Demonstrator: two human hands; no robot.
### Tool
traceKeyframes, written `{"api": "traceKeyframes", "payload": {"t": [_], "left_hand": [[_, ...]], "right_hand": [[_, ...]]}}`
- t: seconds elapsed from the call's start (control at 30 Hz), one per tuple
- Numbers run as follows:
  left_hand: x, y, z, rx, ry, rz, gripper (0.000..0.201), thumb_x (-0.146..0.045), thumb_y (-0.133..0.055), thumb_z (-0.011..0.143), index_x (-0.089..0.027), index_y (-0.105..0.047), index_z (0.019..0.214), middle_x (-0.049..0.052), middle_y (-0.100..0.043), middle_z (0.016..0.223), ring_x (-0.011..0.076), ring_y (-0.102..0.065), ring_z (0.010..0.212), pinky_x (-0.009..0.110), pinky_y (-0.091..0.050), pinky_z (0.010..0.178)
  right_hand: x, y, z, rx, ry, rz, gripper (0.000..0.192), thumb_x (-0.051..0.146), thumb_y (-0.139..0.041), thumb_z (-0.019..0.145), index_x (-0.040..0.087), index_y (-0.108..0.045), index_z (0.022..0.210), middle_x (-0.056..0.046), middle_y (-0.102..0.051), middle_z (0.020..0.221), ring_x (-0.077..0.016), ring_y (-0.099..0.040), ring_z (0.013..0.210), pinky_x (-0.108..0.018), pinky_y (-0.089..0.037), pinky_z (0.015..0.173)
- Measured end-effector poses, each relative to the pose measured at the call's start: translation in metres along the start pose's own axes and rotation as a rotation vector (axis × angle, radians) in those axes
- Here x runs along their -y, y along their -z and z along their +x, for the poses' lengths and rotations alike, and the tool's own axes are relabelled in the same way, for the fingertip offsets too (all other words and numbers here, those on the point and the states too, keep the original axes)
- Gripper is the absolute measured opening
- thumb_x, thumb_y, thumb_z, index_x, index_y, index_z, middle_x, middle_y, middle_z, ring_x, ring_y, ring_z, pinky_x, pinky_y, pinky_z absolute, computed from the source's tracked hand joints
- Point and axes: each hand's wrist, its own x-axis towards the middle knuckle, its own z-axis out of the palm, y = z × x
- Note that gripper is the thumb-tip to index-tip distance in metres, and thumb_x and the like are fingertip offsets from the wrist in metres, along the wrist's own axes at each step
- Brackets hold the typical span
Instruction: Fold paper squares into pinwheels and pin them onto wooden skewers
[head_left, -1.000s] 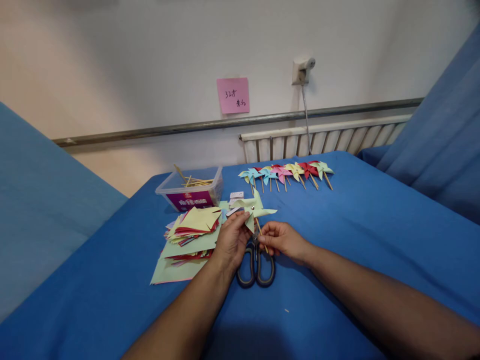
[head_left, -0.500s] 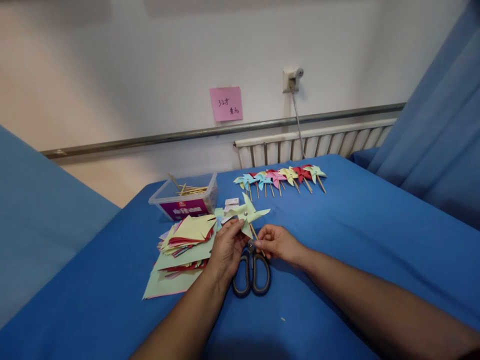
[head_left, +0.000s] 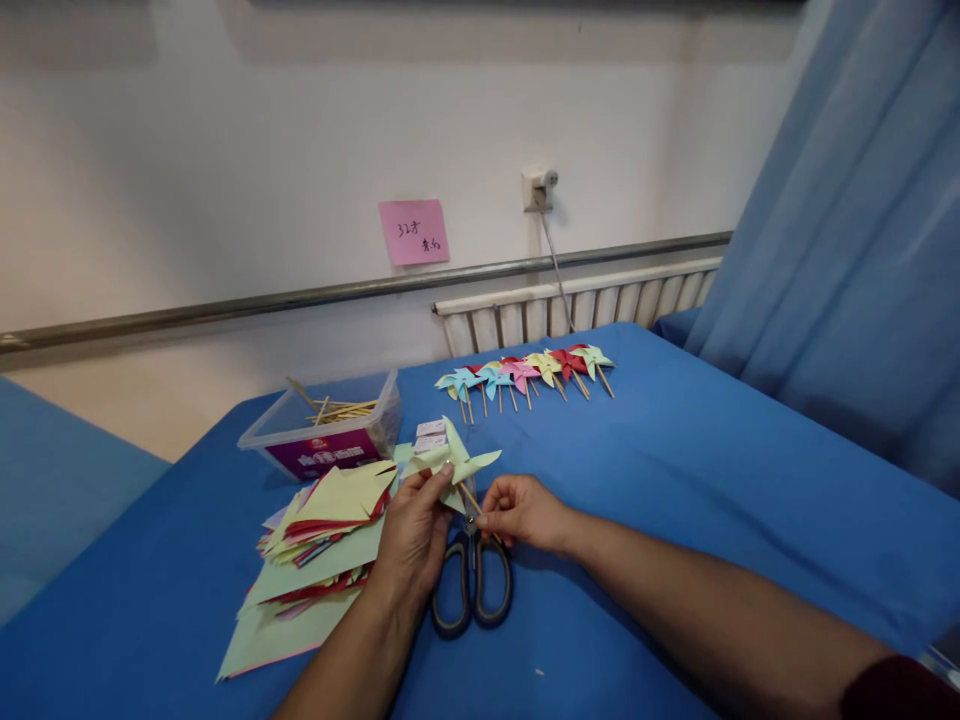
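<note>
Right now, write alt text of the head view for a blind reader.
A left hand pinches a green pinwheel, the right hand its stick, above scissors on blue cloth. Papers and a box of sticks sit to the left; more pinwheels lie behind.

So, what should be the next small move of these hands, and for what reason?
Perhaps the left hand should press its thumb gently at the centre of the pale green pinwheel: the thumb lies about there, and the right hand pinches the stick below, which should keep it steady.
</note>
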Motion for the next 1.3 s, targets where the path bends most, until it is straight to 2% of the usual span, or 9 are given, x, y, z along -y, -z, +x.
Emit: {"api": "traceKeyframes", "payload": {"t": [0.27,0.4,0.53,0.67,0.77,0.9,1.03,1.13,1.3], "left_hand": [[-0.002,-0.001,-0.001,-0.034,-0.047,-0.012,0.022,-0.017,-0.082,0.055,-0.012,-0.068,0.071,0.002,-0.069,0.067,0.0157,-0.064,0.065,0.026,-0.05,0.064],[-0.004,0.0,0.0,-0.057,-0.07,-0.017,0.019,-0.017,-0.082,0.056,-0.012,-0.07,0.071,0.002,-0.068,0.064,0.0152,-0.064,0.063,0.026,-0.051,0.064],[-0.005,0.002,0.002,-0.07,-0.093,-0.028,0.018,-0.016,-0.082,0.056,-0.012,-0.068,0.067,0.001,-0.068,0.064,0.0122,-0.062,0.059,0.024,-0.05,0.065],[-0.005,0.002,0.0,-0.082,-0.085,-0.058,0.019,-0.015,-0.082,0.056,-0.012,-0.066,0.066,0.001,-0.068,0.064,0.0115,-0.062,0.061,0.022,-0.05,0.064],[-0.004,0.002,0.0,-0.055,-0.057,-0.068,0.022,-0.016,-0.082,0.058,-0.013,-0.065,0.07,0.001,-0.069,0.071,0.0117,-0.062,0.064,0.023,-0.05,0.063],[0.002,0.008,0.003,-0.01,-0.001,-0.061,0.031,-0.019,-0.081,0.063,-0.017,-0.067,0.089,0.0,-0.069,0.084,0.0117,-0.064,0.07,0.024,-0.052,0.064],[0.011,0.015,0.009,-0.025,0.097,-0.041,0.035,-0.025,-0.077,0.069,-0.017,-0.065,0.101,0.008,-0.071,0.096,0.0155,-0.068,0.079,0.024,-0.052,0.066],[0.017,0.018,0.012,-0.041,0.131,-0.031,0.032,-0.023,-0.075,0.07,-0.015,-0.064,0.099,0.012,-0.071,0.099,0.0163,-0.069,0.078,0.024,-0.052,0.064],[0.02,0.02,0.014,-0.041,0.143,-0.02,0.026,-0.014,-0.073,0.069,-0.014,-0.064,0.094,0.011,-0.072,0.09,0.014,-0.067,0.069,0.023,-0.052,0.06]], "right_hand": [[-0.003,-0.001,-0.002,0.01,0.006,-0.022,0.04,0.047,-0.079,0.06,0.018,-0.054,0.071,0.003,-0.062,0.058,-0.0077,-0.047,0.043,-0.021,-0.034,0.043],[-0.006,0.0,-0.003,0.025,0.015,-0.044,0.037,0.045,-0.079,0.061,0.019,-0.055,0.071,0.005,-0.058,0.057,-0.0082,-0.047,0.046,-0.022,-0.036,0.046],[-0.012,0.005,-0.003,-0.01,0.083,-0.201,0.026,0.038,-0.076,0.067,0.018,-0.059,0.066,0.004,-0.056,0.058,-0.0089,-0.046,0.052,-0.022,-0.035,0.051],[-0.019,0.007,-0.003,-0.048,0.085,-0.338,0.02,0.033,-0.072,0.071,0.018,-0.06,0.066,0.004,-0.056,0.058,-0.0093,-0.045,0.053,-0.022,-0.034,0.051],[-0.02,0.004,-0.005,-0.073,0.087,-0.349,0.018,0.032,-0.071,0.072,0.018,-0.06,0.067,0.004,-0.056,0.058,-0.009,-0.044,0.051,-0.022,-0.033,0.05],[-0.017,0.003,-0.001,-0.173,0.114,-0.329,0.018,0.032,-0.067,0.072,0.018,-0.06,0.065,0.003,-0.057,0.059,-0.0098,-0.047,0.053,-0.022,-0.037,0.052],[-0.008,0.015,0.022,-0.404,0.07,-0.482,0.022,0.033,-0.062,0.075,0.018,-0.056,0.06,0.002,-0.055,0.055,-0.0103,-0.045,0.049,-0.023,-0.037,0.05],[0.002,0.031,0.051,-0.51,0.026,-0.563,0.024,0.034,-0.06,0.076,0.018,-0.055,0.059,0.001,-0.055,0.055,-0.0111,-0.047,0.048,-0.024,-0.035,0.05],[0.018,0.05,0.102,-0.631,-0.063,-0.761,0.022,0.03,-0.061,0.076,0.018,-0.059,0.058,-0.004,-0.06,0.056,-0.015,-0.055,0.057,-0.025,-0.037,0.055]]}}
